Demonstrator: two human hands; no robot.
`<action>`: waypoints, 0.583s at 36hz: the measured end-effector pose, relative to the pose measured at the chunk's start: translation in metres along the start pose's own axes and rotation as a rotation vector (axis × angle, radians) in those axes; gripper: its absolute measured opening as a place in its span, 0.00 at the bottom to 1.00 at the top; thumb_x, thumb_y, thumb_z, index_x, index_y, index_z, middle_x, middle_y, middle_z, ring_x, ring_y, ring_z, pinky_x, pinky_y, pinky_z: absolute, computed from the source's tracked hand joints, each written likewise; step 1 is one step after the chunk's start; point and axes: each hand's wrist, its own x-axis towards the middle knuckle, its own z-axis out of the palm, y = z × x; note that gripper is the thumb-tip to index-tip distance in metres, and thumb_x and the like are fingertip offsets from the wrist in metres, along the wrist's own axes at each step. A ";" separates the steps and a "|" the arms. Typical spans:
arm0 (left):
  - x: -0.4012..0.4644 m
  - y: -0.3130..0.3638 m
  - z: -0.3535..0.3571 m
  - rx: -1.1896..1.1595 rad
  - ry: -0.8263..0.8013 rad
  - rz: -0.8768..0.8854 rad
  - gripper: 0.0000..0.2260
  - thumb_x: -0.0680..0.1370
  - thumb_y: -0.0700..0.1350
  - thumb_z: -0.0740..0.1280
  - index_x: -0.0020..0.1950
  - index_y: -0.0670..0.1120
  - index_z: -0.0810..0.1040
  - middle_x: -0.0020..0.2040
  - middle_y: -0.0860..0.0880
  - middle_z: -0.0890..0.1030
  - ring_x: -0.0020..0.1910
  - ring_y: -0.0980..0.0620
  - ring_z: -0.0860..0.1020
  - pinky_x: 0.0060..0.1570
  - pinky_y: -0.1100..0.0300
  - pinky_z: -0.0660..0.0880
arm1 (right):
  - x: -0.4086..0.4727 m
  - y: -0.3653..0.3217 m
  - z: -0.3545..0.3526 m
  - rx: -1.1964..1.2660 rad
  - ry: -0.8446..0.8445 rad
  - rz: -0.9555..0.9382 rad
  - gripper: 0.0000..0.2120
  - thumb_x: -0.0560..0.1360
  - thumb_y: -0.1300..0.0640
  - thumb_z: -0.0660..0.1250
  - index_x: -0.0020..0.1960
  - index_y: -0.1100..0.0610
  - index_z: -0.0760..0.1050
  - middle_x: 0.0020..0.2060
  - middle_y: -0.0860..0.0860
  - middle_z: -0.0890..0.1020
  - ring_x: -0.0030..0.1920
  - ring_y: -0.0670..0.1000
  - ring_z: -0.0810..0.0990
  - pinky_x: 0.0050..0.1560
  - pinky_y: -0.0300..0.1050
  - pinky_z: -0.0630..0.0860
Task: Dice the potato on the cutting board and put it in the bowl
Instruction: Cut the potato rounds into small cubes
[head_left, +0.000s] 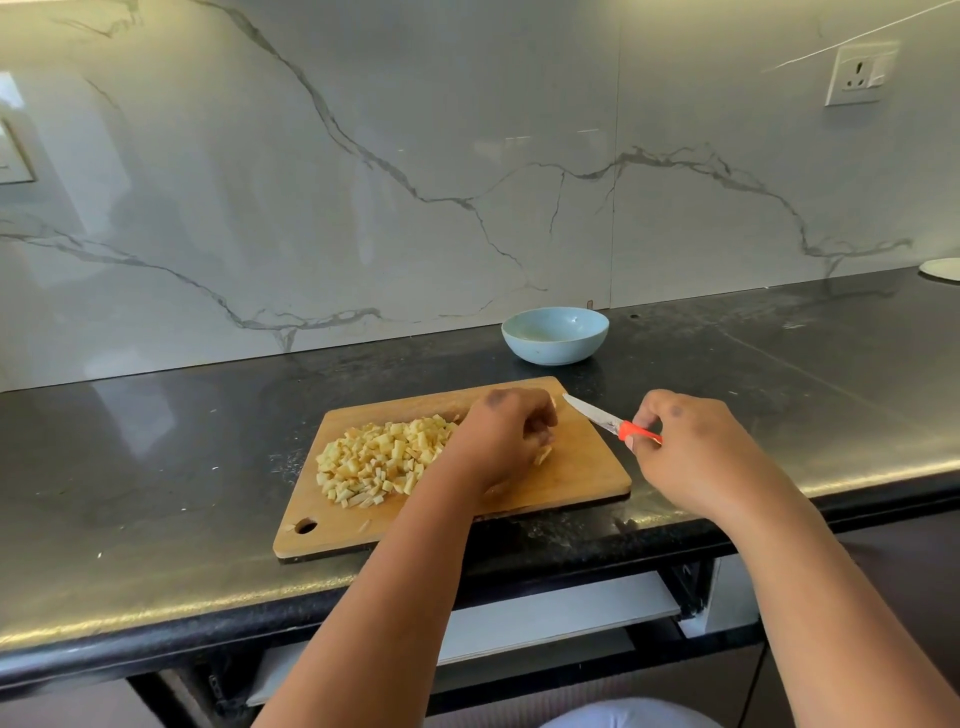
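Left hand (506, 441) fingers curled down on the cutting board (582, 467), pinching a small potato piece (544, 455). Diced potato pile (382, 460) lies just left of those fingers. Right hand (691, 447) fingers pinch the knife (610, 423) by its orange handle, blade pointing toward left fingers. Bowl (555, 335) sits on tabletop (779, 364) beyond both hands

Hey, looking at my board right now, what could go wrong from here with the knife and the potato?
1. The knife tip points toward your left hand, which is curled over a potato piece; a slip could nick the fingers.
2. The bowl sits off the board, behind it, so dice may spill onto the counter in transfer.
3. The board's front corner lies near the counter edge; pressing there might shift it.
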 end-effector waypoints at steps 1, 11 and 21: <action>-0.001 -0.001 0.000 0.003 -0.021 0.000 0.06 0.76 0.43 0.71 0.52 0.50 0.80 0.46 0.56 0.78 0.44 0.59 0.75 0.47 0.66 0.74 | 0.000 0.000 0.001 0.006 -0.007 0.001 0.05 0.80 0.54 0.63 0.47 0.55 0.74 0.37 0.50 0.75 0.30 0.46 0.70 0.27 0.39 0.61; -0.020 -0.009 0.002 0.125 0.111 -0.070 0.10 0.78 0.56 0.66 0.50 0.51 0.80 0.46 0.56 0.77 0.49 0.55 0.74 0.44 0.64 0.70 | 0.001 -0.005 0.007 -0.008 -0.015 -0.006 0.05 0.80 0.54 0.62 0.48 0.55 0.74 0.37 0.49 0.75 0.29 0.46 0.70 0.25 0.38 0.60; -0.024 0.005 0.012 0.201 0.093 -0.094 0.12 0.77 0.55 0.67 0.52 0.48 0.80 0.59 0.50 0.74 0.62 0.49 0.66 0.58 0.57 0.69 | 0.000 -0.008 0.013 -0.013 -0.032 0.007 0.04 0.79 0.55 0.63 0.47 0.54 0.73 0.37 0.50 0.75 0.31 0.46 0.71 0.27 0.39 0.62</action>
